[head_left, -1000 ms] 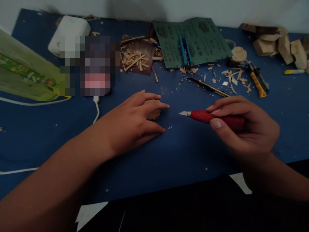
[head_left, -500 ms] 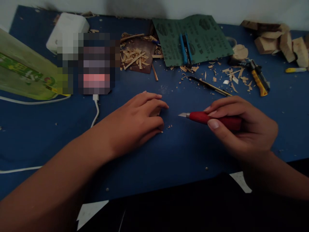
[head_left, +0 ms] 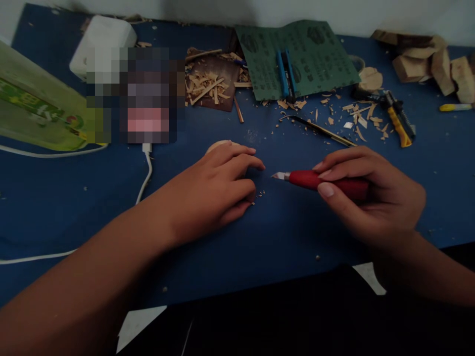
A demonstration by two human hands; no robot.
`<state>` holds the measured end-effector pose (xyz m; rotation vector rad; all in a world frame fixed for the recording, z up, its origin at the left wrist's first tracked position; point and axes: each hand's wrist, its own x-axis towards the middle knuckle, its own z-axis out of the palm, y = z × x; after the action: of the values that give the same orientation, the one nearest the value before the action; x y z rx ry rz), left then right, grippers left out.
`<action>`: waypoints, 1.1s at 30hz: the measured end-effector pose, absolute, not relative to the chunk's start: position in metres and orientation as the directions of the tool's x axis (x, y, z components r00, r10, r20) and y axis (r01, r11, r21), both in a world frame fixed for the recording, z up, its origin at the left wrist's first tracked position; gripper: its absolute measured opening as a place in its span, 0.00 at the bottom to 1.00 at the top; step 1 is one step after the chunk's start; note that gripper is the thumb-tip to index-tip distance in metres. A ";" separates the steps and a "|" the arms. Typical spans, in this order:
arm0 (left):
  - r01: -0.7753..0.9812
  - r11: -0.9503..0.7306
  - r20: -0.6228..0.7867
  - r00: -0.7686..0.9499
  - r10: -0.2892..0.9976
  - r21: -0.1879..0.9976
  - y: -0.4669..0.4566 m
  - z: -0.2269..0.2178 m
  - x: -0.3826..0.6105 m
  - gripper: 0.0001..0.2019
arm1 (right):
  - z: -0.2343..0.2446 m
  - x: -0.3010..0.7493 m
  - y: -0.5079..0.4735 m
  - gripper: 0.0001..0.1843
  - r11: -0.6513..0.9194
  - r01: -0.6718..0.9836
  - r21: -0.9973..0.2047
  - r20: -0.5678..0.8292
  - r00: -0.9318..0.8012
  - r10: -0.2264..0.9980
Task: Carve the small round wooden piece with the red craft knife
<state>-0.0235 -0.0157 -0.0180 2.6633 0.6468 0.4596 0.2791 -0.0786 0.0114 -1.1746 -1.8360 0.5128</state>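
My left hand (head_left: 217, 185) rests on the blue table (head_left: 282, 232) with its fingers curled over a small pale wooden piece (head_left: 218, 145), of which only a rounded edge shows behind the fingers. My right hand (head_left: 371, 195) grips a red-handled carving knife (head_left: 319, 180). Its short blade points left, a short gap from my left fingertips. A few tiny wood chips (head_left: 261, 194) lie between the two hands.
Green sandpaper (head_left: 297, 57) with a blue tool (head_left: 285, 74) lies at the back. Shavings on a brown sheet (head_left: 211, 86), a yellow utility knife (head_left: 399, 123), wood blocks (head_left: 430, 62), a thin blade (head_left: 319, 129), a white charger and cable (head_left: 148, 163), and a green packet (head_left: 40, 106) surround the hands.
My left hand has shifted the wooden piece, whose pale edge now shows behind the fingers. The knife tip has edged slightly left toward that hand.
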 end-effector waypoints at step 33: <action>0.773 -0.471 0.318 0.360 0.877 0.424 -0.007 -0.004 -0.034 0.09 | 0.015 0.285 -0.079 0.16 0.102 0.641 -0.761 -0.232 -0.415 0.880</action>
<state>-0.0345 -0.0066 -0.0044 2.4175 1.4891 0.7586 0.2852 -0.0788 0.0154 -1.5060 -2.1029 1.2126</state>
